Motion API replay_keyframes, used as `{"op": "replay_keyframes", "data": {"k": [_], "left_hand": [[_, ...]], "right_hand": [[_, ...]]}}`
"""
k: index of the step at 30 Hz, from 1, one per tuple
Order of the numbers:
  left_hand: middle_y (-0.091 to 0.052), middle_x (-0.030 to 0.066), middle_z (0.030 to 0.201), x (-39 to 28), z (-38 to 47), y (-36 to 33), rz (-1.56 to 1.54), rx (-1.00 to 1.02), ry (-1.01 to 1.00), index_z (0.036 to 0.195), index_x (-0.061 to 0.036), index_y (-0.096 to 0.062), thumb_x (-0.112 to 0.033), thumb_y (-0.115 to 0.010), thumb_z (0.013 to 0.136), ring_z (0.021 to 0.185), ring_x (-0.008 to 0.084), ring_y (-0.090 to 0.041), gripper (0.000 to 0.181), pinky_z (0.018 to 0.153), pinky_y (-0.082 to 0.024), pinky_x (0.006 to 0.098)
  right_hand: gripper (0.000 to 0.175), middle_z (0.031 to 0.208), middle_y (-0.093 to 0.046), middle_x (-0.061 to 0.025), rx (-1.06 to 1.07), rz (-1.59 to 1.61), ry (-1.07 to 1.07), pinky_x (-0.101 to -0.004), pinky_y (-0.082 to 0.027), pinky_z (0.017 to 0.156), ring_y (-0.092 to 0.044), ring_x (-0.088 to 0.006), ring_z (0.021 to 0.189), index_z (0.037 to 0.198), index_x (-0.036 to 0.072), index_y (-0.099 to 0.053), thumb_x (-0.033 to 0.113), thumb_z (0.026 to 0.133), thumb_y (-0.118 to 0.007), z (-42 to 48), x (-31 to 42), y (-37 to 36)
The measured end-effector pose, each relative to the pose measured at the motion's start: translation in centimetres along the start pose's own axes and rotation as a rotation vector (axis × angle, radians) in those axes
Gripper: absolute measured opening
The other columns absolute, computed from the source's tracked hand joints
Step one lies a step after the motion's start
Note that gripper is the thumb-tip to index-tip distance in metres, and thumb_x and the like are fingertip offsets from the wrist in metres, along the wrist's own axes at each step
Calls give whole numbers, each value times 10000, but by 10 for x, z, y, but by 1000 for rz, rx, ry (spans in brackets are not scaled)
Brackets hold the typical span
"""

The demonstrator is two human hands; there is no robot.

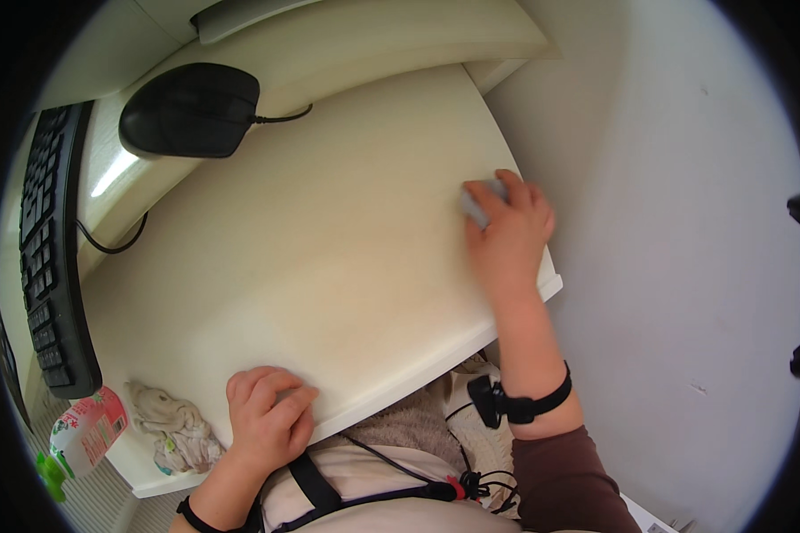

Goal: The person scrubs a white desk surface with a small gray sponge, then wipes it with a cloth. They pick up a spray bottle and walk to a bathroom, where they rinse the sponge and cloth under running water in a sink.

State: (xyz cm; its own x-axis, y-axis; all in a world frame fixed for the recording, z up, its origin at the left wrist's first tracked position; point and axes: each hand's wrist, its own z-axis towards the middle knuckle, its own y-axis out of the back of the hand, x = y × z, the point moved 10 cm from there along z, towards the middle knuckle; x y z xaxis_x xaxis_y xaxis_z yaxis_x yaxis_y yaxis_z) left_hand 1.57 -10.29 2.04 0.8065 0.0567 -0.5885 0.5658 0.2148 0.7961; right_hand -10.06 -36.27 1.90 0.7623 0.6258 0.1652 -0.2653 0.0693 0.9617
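Observation:
My right hand (510,223) is shut on a grey block-like pad (475,208), pressed to the white desk surface (320,246) near its right edge; both are slightly blurred. At the front edge of the same surface, my left hand (273,413) rests with curled fingers. A bit of something greyish shows between its thumb and fingers, too little to name. Left of this hand lies a crumpled, stained cloth (177,430). Beyond the cloth is a pink and white bottle (90,430) with a green spray or flip top, bearing printed writing.
A black computer mouse (190,110) sits on a raised curved shelf at the upper left, its cable trailing right. A black keyboard (57,260) stands along the left side, with a cable beside it. A pale wall (667,233) adjoins the desk's right side.

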Motion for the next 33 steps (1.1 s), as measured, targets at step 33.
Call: {"op": "replay_keyframes", "data": {"k": [33], "left_hand": [[-605,20,970,-1,1,0,-11,-1,5,893,-149,-682,-90,-682,615,955,257,-569,284,824,-400,412]], "right_hand": [[440,1288,-560,-99,-1,35,72,-469,-384,974,-515,-338,1147,1061,183,-710,19,653,-695,-7,2,-4]]}}
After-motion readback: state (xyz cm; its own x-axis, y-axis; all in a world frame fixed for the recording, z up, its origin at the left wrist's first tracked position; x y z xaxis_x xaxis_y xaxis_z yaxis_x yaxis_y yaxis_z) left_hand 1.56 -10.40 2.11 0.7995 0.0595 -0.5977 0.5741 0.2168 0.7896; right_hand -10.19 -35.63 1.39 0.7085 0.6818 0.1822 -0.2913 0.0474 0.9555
